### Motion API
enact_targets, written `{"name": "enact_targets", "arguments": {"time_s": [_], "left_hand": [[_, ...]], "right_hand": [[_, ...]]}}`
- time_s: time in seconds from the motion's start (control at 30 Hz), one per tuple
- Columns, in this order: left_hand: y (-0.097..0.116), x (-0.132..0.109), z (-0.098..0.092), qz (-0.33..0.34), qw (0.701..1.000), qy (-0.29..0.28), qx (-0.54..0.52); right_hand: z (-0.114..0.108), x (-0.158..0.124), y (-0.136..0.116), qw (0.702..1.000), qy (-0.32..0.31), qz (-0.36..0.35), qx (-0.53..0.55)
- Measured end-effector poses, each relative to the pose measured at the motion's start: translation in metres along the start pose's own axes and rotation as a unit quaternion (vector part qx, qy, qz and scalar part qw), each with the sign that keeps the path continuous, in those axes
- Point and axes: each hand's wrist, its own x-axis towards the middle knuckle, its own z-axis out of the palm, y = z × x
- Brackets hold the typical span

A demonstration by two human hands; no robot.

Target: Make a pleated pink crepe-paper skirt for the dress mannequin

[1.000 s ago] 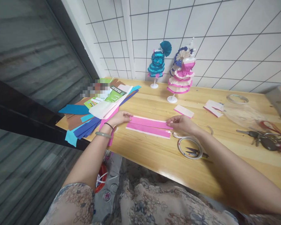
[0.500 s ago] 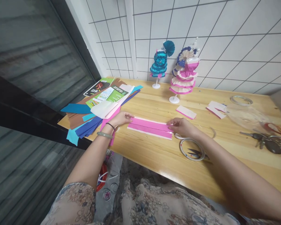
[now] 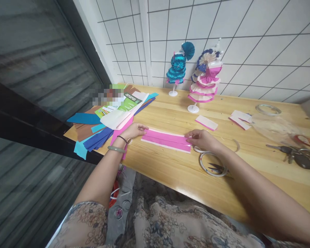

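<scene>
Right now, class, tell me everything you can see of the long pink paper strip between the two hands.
The pink paper strip is long, narrow and thin, showing two pink bands split by a lengthwise line, likely a fold, with white edges. It lies flat on the wooden table. The left hand touches its left end, the right hand its right end.

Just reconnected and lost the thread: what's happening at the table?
A person at the wooden table has both hands on a pink paper strip lying flat: left hand at its left end, right hand at its right. Coloured paper sheets lie to the left, two paper dress figures stand behind.
</scene>
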Motion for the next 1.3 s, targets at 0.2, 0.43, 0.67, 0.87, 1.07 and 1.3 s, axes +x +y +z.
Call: {"name": "enact_targets", "arguments": {"time_s": [0.2, 0.43, 0.67, 0.87, 1.07, 1.3], "left_hand": [[0.0022, -0.0015, 0.0008, 0.008, 1.0, 0.001, 0.001], [0.0, -0.0032, 0.0037, 0.013, 1.0, 0.012, -0.004], [0.0016, -0.0035, 0.0029, 0.004, 1.0, 0.01, -0.009], [0.0045, -0.0035, 0.0017, -0.003, 1.0, 0.003, -0.003], [0.0048, -0.002, 0.0009, -0.007, 1.0, -0.001, 0.006], [0.0053, -0.0033, 0.001, -0.005, 1.0, 0.002, 0.008]], "right_hand": [[-0.0003, -0.0012, 0.0009, 1.0, 0.005, -0.009, -0.009], [0.0012, 0.0034, 0.0088, 0.999, 0.002, -0.03, -0.029], [0.0013, -0.0019, 0.0013, 1.0, 0.012, -0.007, -0.01], [0.0003, -0.0034, 0.0002, 1.0, 0.004, 0.013, 0.006], [0.001, -0.0021, 0.0003, 1.0, -0.003, 0.005, -0.003], [0.0021, -0.0012, 0.0005, 1.0, 0.003, -0.011, -0.018]]}}
